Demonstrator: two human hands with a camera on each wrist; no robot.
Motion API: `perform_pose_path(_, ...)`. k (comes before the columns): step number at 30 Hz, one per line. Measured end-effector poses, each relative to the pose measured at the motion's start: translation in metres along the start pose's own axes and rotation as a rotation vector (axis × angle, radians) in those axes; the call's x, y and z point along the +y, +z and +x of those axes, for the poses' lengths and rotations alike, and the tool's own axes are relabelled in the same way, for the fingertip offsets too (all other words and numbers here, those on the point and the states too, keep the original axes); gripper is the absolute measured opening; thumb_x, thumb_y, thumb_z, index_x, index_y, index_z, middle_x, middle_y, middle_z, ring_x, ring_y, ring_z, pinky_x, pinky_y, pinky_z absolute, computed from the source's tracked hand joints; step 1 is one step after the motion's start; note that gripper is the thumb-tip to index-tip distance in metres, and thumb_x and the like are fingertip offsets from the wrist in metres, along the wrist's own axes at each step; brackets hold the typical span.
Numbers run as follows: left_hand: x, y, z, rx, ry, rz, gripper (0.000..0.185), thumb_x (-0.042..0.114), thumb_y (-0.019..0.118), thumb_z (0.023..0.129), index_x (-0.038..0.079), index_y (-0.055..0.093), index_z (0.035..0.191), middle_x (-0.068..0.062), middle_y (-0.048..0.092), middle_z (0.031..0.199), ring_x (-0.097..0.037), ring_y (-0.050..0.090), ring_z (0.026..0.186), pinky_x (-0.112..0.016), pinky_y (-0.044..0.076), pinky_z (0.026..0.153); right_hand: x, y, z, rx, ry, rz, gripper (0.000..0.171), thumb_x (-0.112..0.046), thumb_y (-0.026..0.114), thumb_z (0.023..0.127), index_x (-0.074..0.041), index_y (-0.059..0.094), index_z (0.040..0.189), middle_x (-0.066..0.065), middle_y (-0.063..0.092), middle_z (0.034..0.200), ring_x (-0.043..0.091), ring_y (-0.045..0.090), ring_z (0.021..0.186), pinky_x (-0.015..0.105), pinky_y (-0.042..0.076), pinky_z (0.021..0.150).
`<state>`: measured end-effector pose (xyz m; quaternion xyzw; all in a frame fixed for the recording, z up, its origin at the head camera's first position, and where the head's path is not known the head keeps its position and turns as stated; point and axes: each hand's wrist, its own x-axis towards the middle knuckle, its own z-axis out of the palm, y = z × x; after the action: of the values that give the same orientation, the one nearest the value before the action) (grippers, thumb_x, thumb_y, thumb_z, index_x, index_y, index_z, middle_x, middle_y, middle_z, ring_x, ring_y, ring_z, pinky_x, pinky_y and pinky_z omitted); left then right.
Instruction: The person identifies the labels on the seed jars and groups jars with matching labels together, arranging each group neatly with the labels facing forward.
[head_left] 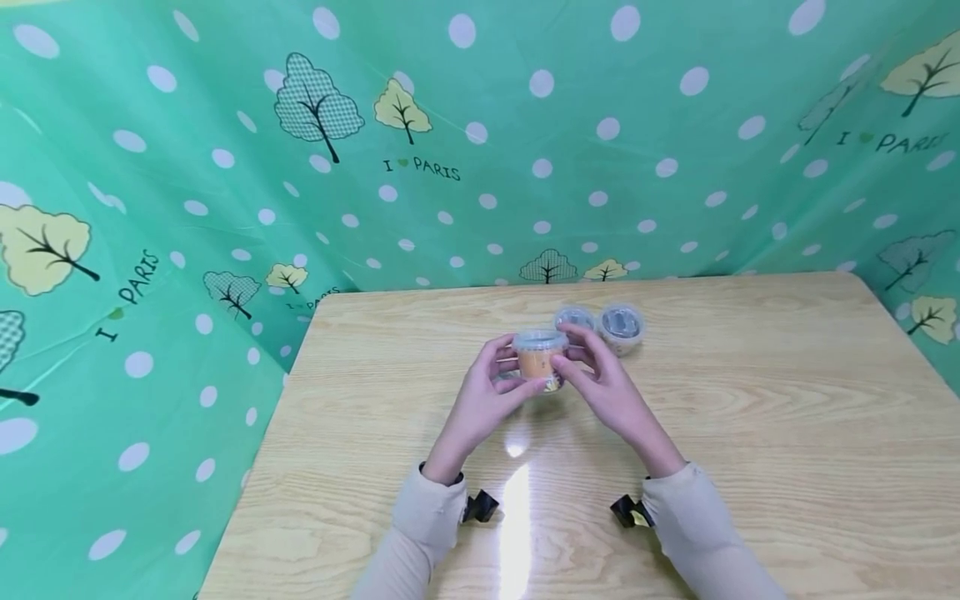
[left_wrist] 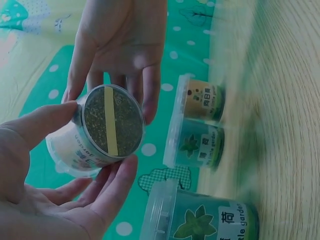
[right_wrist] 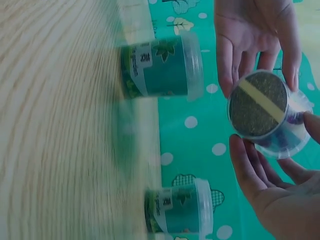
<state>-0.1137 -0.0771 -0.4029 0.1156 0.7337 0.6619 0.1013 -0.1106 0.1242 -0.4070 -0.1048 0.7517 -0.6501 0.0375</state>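
Both hands hold a small lidded plastic cup (head_left: 538,360) with an orange label, raised over the table. My left hand (head_left: 489,392) grips its left side, thumb in front and fingers behind. On the other side my right hand (head_left: 600,379) grips it, thumb against the label and forefinger near the clear lid. The wrist views look up at the base of the cup (left_wrist: 113,122), where dark, soil-like grains and a pale yellow strip show through. In the right wrist view, the right hand (right_wrist: 285,195) and left hand (right_wrist: 255,40) lie around the cup.
Behind the right hand stand two lidded cups (head_left: 621,323) on the wooden table (head_left: 750,433). The left wrist view shows an orange-labelled cup (left_wrist: 204,100), a green-labelled cup (left_wrist: 197,145) and a nearer green one (left_wrist: 200,220). A green dotted cloth (head_left: 540,125) hangs behind the table.
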Motion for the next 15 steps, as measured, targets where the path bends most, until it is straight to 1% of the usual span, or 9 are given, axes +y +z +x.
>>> perform_pose_path(3,-0.001,0.001,0.000,-0.004,-0.004,-0.015,0.078,0.014,0.079,0.085,0.007,0.036,0.149,-0.018,0.051,0.137,-0.033,0.058,0.121,-0.033,0.054,0.099,0.001,-0.006,-0.003,-0.015,-0.003,0.004,0.055,-0.026,0.056,0.102,-0.010,0.036,0.151,0.018,0.047,0.144,0.033,0.051,0.130,0.029,0.052,0.100)
perform_pose_path(6,-0.002,0.002,0.000,-0.010,-0.010,-0.030,0.077,0.013,0.079,0.085,0.007,0.037,0.149,-0.018,0.052,0.136,-0.032,0.058,0.121,-0.033,0.054,0.100,0.003,-0.011,-0.004,-0.024,-0.017,0.009,0.053,-0.028,0.049,0.105,-0.009,0.034,0.152,0.019,0.040,0.152,0.036,0.048,0.133,0.031,0.052,0.101)
perform_pose_path(9,-0.002,0.003,0.001,-0.021,-0.012,-0.047,0.076,0.012,0.078,0.085,0.008,0.037,0.149,-0.018,0.053,0.136,-0.032,0.058,0.121,-0.034,0.054,0.100,0.004,-0.014,-0.003,-0.031,-0.037,0.003,0.051,-0.030,0.041,0.108,-0.008,0.034,0.153,0.018,0.033,0.157,0.038,0.045,0.135,0.039,0.051,0.104)
perform_pose_path(11,-0.002,0.003,0.001,-0.033,-0.011,-0.060,0.076,0.011,0.078,0.085,0.008,0.037,0.149,-0.019,0.053,0.136,-0.033,0.058,0.121,-0.035,0.053,0.101,0.004,-0.016,-0.003,-0.041,-0.044,0.002,0.050,-0.031,0.037,0.109,-0.009,0.034,0.153,0.015,0.031,0.159,0.039,0.043,0.137,0.045,0.048,0.106)
perform_pose_path(13,-0.002,0.004,0.002,-0.045,-0.010,-0.066,0.076,0.009,0.077,0.085,0.008,0.037,0.149,-0.019,0.053,0.137,-0.033,0.058,0.121,-0.035,0.053,0.101,0.004,-0.016,-0.003,-0.051,-0.046,-0.001,0.050,-0.031,0.037,0.109,-0.008,0.035,0.153,0.016,0.031,0.159,0.040,0.044,0.137,0.050,0.046,0.107)
perform_pose_path(15,-0.003,0.005,0.002,-0.055,-0.014,-0.073,0.076,0.008,0.077,0.085,0.008,0.037,0.149,-0.019,0.053,0.137,-0.033,0.058,0.122,-0.036,0.053,0.101,0.004,-0.016,-0.004,-0.060,-0.040,0.001,0.049,-0.030,0.037,0.109,-0.007,0.036,0.152,0.016,0.032,0.158,0.041,0.045,0.135,0.053,0.045,0.107)
